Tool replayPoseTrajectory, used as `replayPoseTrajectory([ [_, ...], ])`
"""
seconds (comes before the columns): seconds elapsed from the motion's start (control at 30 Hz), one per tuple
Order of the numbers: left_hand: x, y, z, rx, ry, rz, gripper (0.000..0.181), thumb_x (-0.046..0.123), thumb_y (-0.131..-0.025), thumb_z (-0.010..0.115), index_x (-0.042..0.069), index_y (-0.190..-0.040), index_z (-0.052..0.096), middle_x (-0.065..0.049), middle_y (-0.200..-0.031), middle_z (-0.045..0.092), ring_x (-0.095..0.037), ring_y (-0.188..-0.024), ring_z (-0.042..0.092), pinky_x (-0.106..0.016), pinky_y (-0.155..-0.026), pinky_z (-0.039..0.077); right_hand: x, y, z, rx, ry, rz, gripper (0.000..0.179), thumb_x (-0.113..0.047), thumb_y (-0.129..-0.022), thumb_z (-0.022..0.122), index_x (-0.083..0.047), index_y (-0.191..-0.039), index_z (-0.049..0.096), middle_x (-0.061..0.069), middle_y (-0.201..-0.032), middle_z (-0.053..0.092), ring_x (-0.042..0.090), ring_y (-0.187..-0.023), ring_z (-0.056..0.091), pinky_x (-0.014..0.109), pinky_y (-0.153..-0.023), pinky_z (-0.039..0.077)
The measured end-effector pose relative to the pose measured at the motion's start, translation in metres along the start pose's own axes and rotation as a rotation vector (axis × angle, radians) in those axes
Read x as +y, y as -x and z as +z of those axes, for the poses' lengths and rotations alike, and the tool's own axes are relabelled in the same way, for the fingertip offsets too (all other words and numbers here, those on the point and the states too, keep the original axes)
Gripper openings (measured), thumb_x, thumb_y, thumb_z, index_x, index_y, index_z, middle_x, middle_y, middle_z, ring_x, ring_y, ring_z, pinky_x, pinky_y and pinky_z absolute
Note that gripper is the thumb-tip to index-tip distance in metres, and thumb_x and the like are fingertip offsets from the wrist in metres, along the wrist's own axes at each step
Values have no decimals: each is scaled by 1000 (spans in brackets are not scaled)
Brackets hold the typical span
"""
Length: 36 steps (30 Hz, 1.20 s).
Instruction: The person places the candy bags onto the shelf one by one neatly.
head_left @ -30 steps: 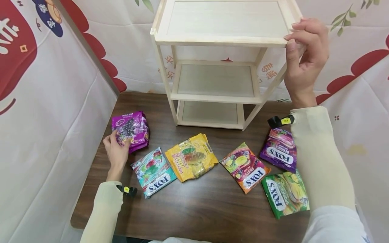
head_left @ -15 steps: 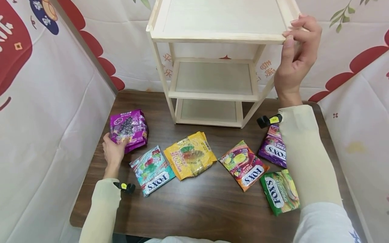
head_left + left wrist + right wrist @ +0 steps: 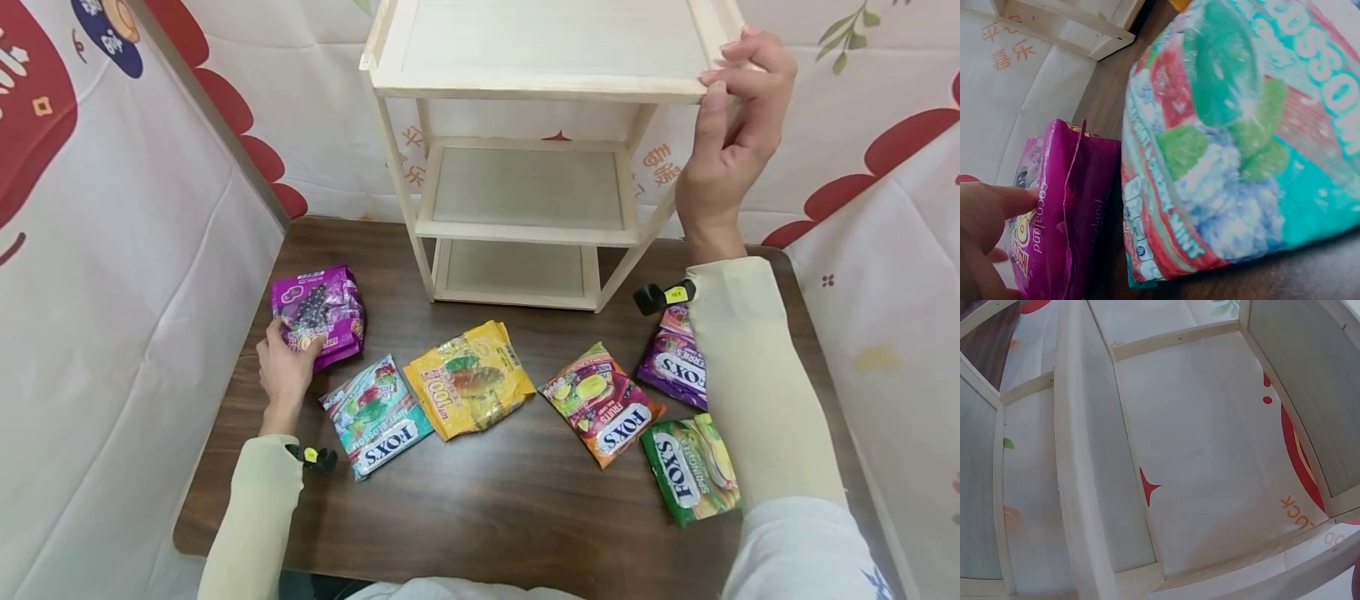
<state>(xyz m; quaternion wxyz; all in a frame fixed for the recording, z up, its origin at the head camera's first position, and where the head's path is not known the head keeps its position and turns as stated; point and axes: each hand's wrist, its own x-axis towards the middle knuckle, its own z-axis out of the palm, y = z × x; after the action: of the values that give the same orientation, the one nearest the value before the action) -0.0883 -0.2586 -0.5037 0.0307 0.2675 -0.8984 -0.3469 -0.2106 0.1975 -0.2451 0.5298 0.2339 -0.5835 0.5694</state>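
Note:
A purple candy bag (image 3: 318, 312) printed with dark grapes lies at the table's left. My left hand (image 3: 287, 367) holds its near end, thumb on one side and fingers on the other. In the left wrist view, my thumb (image 3: 1013, 200) touches the face of that bag. Up at the right, my right hand (image 3: 738, 133) grips the front corner of the pale wooden shelf rack (image 3: 525, 87), thumb at the front edge and fingers over the side rail. The right wrist view looks between the rack's shelves and shows little of this hand.
Across the brown table (image 3: 465, 533) lie a teal candy bag (image 3: 378, 417), a yellow one (image 3: 471, 379), an orange-and-red one (image 3: 600, 404), a dark purple one (image 3: 675, 358) and a green one (image 3: 690, 467). My right forearm partly covers the last two. Printed cloth (image 3: 225, 150) hangs around.
My right forearm has swung a little leftward while the hand stays at the rack's corner. My left fingers have shifted slightly on the purple bag, which stays in place.

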Motion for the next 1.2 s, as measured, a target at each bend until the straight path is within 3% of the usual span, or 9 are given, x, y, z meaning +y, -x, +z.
replayPoseTrajectory([
  [0.23,1,-4,-1,-54,-12,91,79,39,-88,68,19,-152,26,-28,-145,30,-54,-124,36,-69,-97,30,-1,0,0,-4,16,0,15,-5,-76,47,10,-77,47,10,-98,53,26,-110,46,39,-112,24],
  [0.53,3,-9,2,-128,-18,144,82,36,-88,69,17,-153,22,-28,-145,25,-53,-125,36,-66,-99,30,0,3,2,-20,13,-1,16,-5,-76,46,11,-78,48,10,-98,53,26,-110,45,39,-112,23],
  [0.83,11,-26,3,-141,-6,140,87,50,-86,64,20,-154,19,-29,-142,28,-50,-124,37,-64,-99,31,-1,-1,-2,-8,12,7,12,-3,-76,45,9,-76,47,11,-99,53,27,-111,45,37,-112,24],
  [1.2,23,-42,-3,-185,52,17,91,44,-88,64,2,-151,14,-28,-148,26,-43,-136,25,-56,-109,25,3,0,-3,-39,13,-15,7,-1,-76,46,6,-75,46,9,-99,52,26,-111,45,39,-112,24],
])
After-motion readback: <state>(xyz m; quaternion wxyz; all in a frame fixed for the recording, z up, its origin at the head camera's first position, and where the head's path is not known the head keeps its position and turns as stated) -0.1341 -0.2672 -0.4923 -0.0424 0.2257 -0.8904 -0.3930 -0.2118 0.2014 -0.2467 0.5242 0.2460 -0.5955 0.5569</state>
